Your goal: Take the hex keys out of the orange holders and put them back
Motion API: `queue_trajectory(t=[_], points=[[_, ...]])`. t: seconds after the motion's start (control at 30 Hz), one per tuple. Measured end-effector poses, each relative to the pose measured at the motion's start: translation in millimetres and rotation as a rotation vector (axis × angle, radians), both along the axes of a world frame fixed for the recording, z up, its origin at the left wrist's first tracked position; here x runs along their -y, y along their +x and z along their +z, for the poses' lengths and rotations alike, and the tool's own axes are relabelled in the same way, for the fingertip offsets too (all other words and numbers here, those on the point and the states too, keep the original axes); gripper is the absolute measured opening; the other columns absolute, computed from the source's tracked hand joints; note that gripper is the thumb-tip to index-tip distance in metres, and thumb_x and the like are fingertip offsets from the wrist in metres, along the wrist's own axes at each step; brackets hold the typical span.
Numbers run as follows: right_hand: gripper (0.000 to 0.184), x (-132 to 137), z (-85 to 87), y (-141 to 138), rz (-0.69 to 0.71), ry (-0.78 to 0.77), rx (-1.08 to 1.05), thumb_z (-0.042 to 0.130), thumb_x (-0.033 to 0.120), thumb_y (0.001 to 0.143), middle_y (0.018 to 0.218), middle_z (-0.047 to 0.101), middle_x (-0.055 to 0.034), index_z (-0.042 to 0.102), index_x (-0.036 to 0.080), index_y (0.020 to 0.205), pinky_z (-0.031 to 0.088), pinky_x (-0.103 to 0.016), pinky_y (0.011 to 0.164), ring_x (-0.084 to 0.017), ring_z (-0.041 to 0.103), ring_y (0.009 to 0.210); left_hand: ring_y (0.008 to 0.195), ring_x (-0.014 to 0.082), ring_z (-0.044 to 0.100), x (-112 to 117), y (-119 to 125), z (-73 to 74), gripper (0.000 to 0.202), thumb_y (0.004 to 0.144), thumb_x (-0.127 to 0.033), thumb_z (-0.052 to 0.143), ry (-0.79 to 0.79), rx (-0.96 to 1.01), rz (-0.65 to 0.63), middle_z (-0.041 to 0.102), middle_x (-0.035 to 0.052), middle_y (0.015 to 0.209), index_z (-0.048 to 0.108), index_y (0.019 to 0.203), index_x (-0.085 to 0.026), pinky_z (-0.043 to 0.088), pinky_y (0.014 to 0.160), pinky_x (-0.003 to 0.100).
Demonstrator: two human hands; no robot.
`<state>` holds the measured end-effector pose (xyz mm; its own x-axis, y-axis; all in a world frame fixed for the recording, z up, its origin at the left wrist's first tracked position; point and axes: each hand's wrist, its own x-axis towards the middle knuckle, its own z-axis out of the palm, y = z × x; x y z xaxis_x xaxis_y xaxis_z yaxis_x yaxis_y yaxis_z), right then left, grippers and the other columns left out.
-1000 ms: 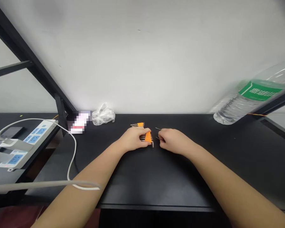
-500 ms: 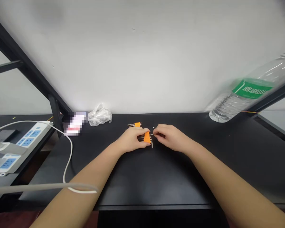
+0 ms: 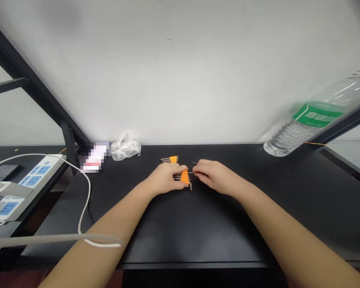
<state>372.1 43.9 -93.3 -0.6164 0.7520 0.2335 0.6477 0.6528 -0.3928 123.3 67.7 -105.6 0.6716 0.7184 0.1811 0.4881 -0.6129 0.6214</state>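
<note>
My left hand (image 3: 165,179) is closed around an orange hex key holder (image 3: 184,177) with several L-shaped metal keys in it. One bent key end sticks out at the holder's near right corner. Just right of it, my right hand (image 3: 211,175) pinches a thin hex key (image 3: 191,173), whose shaft reaches toward the holder; whether its tip sits in a slot is too small to tell. Behind my left hand lies a second orange holder (image 3: 173,159) with keys, partly hidden by that hand.
On the black table (image 3: 198,224), a crumpled clear plastic bag (image 3: 126,148) and a blurred-out phone-like item (image 3: 95,157) lie by the wall. A large water bottle (image 3: 315,116) stands at right. At left are a power strip (image 3: 33,182) and a white cable (image 3: 87,200) crossing over my left forearm.
Both hands keep their grips, side by side. The view has shifted very slightly; the key in my right hand still points at the holder.
</note>
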Motion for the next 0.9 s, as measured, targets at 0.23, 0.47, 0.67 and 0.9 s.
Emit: queue_trajectory(t=[0.23, 0.47, 0.67, 0.9], points=[[0.021, 3.8, 1.2, -1.2, -0.017, 0.031, 0.086, 0.049, 0.020, 0.101, 0.086, 0.059, -0.0037, 0.070, 0.022, 0.097, 0.043, -0.028, 0.061, -0.014, 0.055, 0.066, 0.074, 0.0161, 0.056, 1.0, 1.2, 0.6, 0.020, 0.080, -0.038, 0.076, 0.028, -0.045, -0.001, 0.060, -0.0019, 0.078, 0.065, 0.088, -0.023, 0.042, 0.068, 0.026], [0.022, 5.0, 2.0, -1.6, 0.012, 0.005, 0.030, 0.049, 0.021, 0.101, 0.090, 0.061, -0.0046, 0.071, 0.023, 0.103, 0.045, -0.029, 0.064, -0.015, 0.057, 0.069, 0.075, 0.0162, 0.059, 2.4, 3.0, -0.8, 0.023, 0.080, -0.038, 0.076, -0.028, 0.006, -0.041, 0.063, -0.0009, 0.082, 0.070, 0.096, -0.023, 0.044, 0.070, 0.026], [0.021, 1.8, 4.4, 4.8, -0.014, 0.031, -0.004, 0.051, 0.021, 0.100, 0.089, 0.062, -0.0054, 0.071, 0.022, 0.097, 0.046, -0.030, 0.065, -0.016, 0.058, 0.071, 0.080, 0.0168, 0.061, 1.3, 1.5, 0.6, 0.033, 0.081, -0.038, 0.077, -0.086, 0.063, -0.027, 0.067, 0.0001, 0.089, 0.071, 0.111, -0.024, 0.047, 0.076, 0.027], [0.020, 3.3, 2.9, 5.2, -0.005, 0.067, 0.015, 0.051, 0.021, 0.100, 0.087, 0.060, -0.0048, 0.071, 0.022, 0.096, 0.044, -0.029, 0.063, -0.015, 0.056, 0.068, 0.076, 0.0150, 0.058, 2.2, 2.1, 1.8, 0.029, 0.083, -0.041, 0.076, -0.029, 0.000, -0.033, 0.062, -0.0013, 0.084, 0.069, 0.105, -0.023, 0.044, 0.071, 0.025]])
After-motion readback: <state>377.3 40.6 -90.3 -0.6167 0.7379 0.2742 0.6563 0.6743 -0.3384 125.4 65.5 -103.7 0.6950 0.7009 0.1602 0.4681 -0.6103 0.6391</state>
